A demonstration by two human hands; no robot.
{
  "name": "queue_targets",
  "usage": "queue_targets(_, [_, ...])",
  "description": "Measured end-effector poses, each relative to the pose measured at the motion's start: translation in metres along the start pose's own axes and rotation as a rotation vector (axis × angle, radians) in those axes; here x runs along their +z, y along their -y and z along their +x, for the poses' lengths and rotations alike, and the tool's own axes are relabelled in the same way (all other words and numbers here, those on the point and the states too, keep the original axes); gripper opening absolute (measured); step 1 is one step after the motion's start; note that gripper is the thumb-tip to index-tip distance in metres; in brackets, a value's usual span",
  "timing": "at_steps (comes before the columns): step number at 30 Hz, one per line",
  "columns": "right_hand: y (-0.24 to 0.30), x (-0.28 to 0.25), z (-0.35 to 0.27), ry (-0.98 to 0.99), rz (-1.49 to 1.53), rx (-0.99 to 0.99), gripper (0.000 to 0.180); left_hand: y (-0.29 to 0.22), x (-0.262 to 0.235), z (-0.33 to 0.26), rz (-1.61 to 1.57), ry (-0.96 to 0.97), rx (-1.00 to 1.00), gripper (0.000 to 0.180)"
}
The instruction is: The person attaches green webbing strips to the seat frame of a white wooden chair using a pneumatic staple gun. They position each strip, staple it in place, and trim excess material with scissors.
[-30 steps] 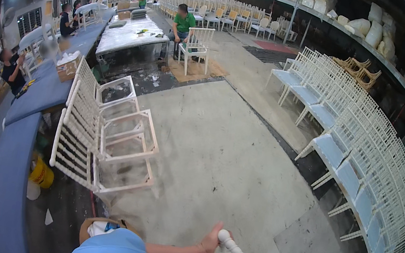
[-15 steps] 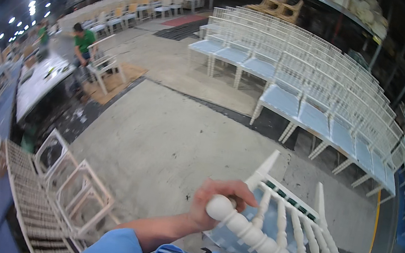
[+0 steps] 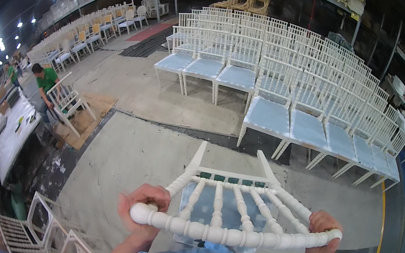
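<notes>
Left hand (image 3: pixel 145 206) and right hand (image 3: pixel 324 231) clamped on white chair (image 3: pixel 222 234) by rail ends; floor (image 3: pixel 143 151) separates it from far chair rows (image 3: pixel 267 116).

White chairs (image 3: pixel 267 116) stand in rows on the grey floor (image 3: pixel 135 150).

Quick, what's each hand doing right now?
Left hand: closed, holding the white chair by its back's left side.
Right hand: closed, holding its right side.

A chair (image 3: pixel 227 235) spans the gap between the left fingers (image 3: pixel 157 195) and the right fingers (image 3: pixel 324 220). Ahead of the fingers, across the floor (image 3: pixel 124 154), stand rows of chairs (image 3: pixel 271 113); chair frames (image 3: pixel 16 234) sit left of the left fingers, and farther ahead on that side lies a bench (image 3: pixel 14 136).
</notes>
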State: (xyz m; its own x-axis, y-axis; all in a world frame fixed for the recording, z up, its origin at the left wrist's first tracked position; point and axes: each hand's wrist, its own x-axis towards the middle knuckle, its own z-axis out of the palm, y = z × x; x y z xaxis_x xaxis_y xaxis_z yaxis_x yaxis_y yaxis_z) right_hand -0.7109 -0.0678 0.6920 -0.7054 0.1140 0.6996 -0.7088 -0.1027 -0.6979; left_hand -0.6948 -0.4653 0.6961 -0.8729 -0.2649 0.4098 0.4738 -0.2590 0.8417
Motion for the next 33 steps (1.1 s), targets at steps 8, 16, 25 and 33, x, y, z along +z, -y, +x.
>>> queue_targets(8, [-0.141,0.124,0.092,-0.006,0.032,0.018,0.061,0.060,-0.092,0.158,0.018,0.003,0.170,0.076])
queue_targets(16, [-0.240,0.212,0.176,-0.152,-0.044,-0.010,0.066,0.104,-0.140,0.351,-0.009,0.080,0.200,0.073])
queue_targets(25, [-0.434,0.232,0.276,-0.233,-0.037,0.013,0.060,0.261,-0.154,0.557,-0.038,0.183,0.083,0.074])
queue_targets(33, [-0.611,0.228,0.445,-0.243,0.055,0.153,0.049,0.401,-0.136,0.765,-0.199,0.025,-0.183,0.072])
